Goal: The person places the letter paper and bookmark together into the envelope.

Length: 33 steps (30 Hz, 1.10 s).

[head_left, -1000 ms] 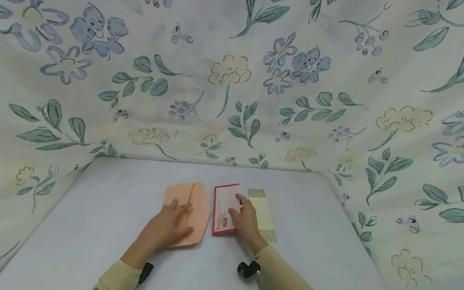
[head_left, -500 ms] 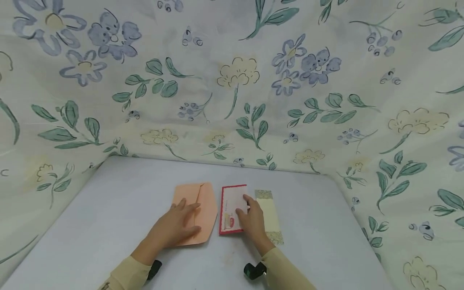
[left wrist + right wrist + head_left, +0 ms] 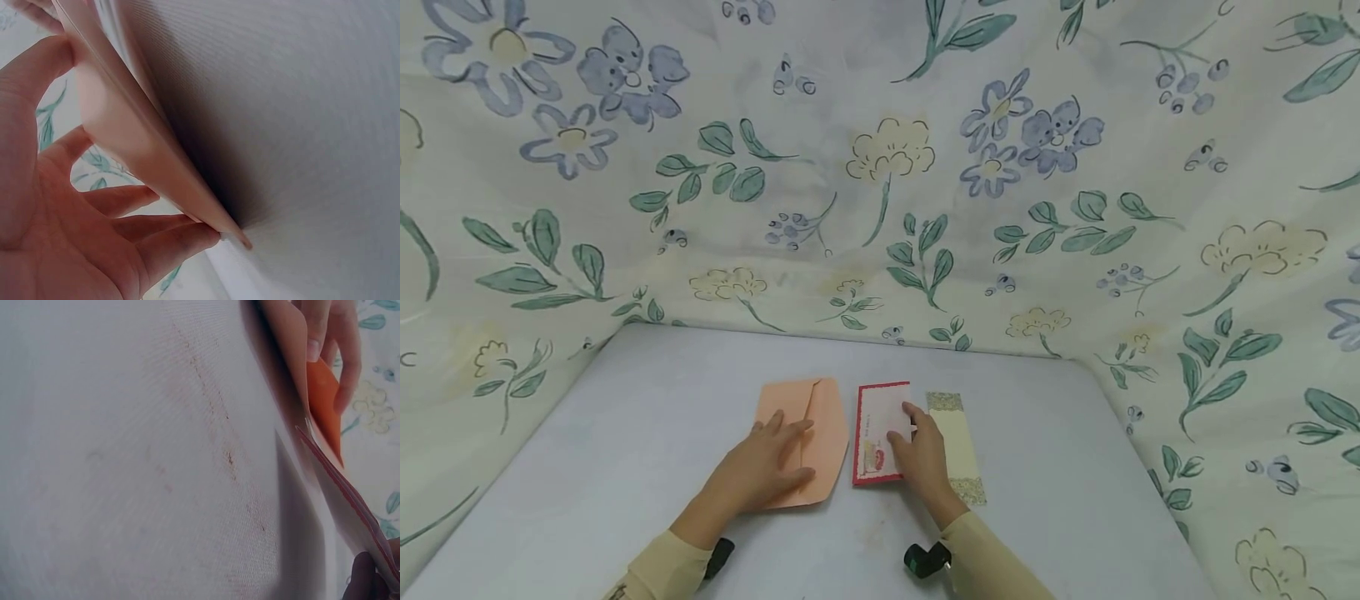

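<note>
A peach envelope (image 3: pixel 823 433) lies on the white table with its flap to the right. My left hand (image 3: pixel 752 471) rests on it, fingers spread and fingertips touching the paper, as the left wrist view also shows. Just right of the envelope is a greeting card (image 3: pixel 872 412) with a red border, small print and a little red picture. My right hand (image 3: pixel 923 458) pinches this card at its right side, thumb on its face. In the right wrist view the card (image 3: pixel 350 494) stands at a slant, its near edge gripped by fingers (image 3: pixel 361 575).
A cream paper strip (image 3: pixel 953 437) with glittery gold ends lies right of the card, partly behind the right hand. Black wrist-camera parts (image 3: pixel 925 560) show by the sleeves. Floral cloth (image 3: pixel 887 275) walls the table (image 3: pixel 662 417) at the back and sides.
The whole head view has shifted a little to the right and then settled. Both hands keep their places on the envelope and the card.
</note>
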Available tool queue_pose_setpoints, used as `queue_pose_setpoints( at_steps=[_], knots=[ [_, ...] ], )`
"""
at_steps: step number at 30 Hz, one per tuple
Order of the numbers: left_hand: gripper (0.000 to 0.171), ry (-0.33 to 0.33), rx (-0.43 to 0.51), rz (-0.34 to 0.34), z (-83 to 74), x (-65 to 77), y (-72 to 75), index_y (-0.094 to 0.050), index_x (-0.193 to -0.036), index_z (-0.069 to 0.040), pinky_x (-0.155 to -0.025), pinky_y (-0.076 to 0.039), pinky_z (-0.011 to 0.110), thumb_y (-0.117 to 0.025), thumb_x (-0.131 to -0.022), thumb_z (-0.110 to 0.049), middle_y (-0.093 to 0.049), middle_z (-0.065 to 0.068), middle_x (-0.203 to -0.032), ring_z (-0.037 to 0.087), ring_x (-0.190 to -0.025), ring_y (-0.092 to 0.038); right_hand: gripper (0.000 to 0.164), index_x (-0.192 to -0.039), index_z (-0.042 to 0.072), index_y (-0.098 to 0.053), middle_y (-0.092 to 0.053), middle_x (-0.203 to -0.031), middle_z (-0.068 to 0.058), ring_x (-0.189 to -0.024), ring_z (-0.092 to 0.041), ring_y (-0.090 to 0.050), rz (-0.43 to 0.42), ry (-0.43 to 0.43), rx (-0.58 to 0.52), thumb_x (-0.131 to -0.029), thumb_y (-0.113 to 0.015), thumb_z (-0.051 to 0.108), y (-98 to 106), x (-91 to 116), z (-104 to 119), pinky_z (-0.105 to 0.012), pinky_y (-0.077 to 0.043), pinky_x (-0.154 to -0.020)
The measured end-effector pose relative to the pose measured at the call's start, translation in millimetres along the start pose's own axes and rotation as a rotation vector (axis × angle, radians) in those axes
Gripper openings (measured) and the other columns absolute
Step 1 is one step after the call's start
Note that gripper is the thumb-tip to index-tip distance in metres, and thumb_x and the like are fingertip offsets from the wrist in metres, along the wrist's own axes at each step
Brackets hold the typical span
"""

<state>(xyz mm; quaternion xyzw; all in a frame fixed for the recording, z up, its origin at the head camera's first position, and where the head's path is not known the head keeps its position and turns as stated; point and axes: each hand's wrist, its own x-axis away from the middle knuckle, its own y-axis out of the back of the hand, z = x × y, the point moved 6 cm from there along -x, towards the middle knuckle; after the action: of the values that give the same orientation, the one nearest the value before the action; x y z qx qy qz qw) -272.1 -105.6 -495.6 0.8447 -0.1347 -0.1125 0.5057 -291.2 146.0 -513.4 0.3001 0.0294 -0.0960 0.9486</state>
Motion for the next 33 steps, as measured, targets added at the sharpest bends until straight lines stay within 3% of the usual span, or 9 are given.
queue_pose_setpoints(
  at_steps=[33],
  knots=[
    [0.070,0.039,-0.001,0.018,1.6,-0.9,-3.6,-0.053,-0.148,-0.017,-0.100,-0.039,0.072,-0.075,-0.088,-0.046,-0.034,0.036,-0.154,0.067,-0.133,-0.035,0.053,-0.144,0.007,-0.055,-0.061,-0.135,-0.013,-0.108,-0.025,-0.061,-0.005,0.027,-0.005,-0.094,-0.073,0.014,-4.2,5.0,9.6,-0.043,-0.053,-0.092]
  ],
)
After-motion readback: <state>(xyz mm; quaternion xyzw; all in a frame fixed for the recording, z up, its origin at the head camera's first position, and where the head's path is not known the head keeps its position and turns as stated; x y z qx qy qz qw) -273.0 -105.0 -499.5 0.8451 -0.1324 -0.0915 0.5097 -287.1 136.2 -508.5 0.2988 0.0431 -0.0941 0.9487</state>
